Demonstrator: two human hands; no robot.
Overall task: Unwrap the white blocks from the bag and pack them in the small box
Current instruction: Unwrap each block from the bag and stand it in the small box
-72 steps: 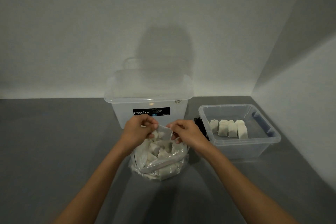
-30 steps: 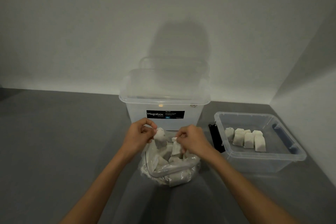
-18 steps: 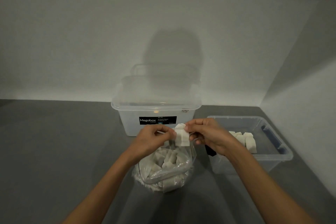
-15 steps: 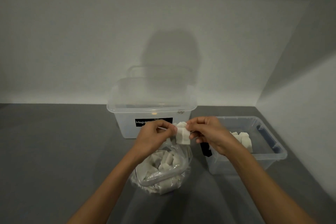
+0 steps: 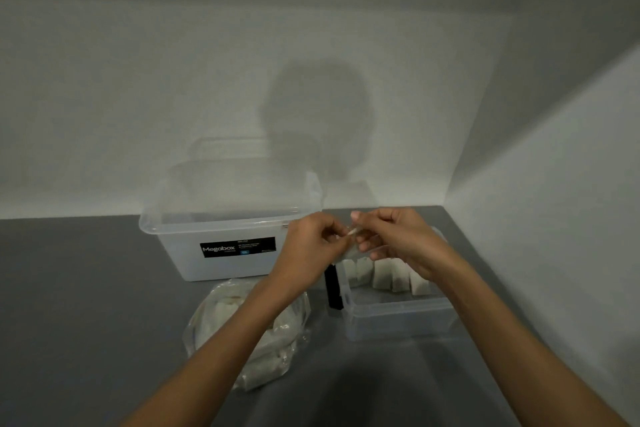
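Wrapper [image 5: 350, 251] pinch: left hand [image 5: 311, 248], right hand [image 5: 398, 240]

Forearms extended, left hand [image 5: 313, 246] and right hand [image 5: 393, 241] close together, fingers [image 5: 362, 217] pinching a white block [image 5: 350, 233]

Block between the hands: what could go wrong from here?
1. The left hand and right hand pinch the block by a fingertip grip only. If it slips during unwrapping, it could land on the table beside the small box.
2. Dropped in, it might topple the row of blocks standing there.
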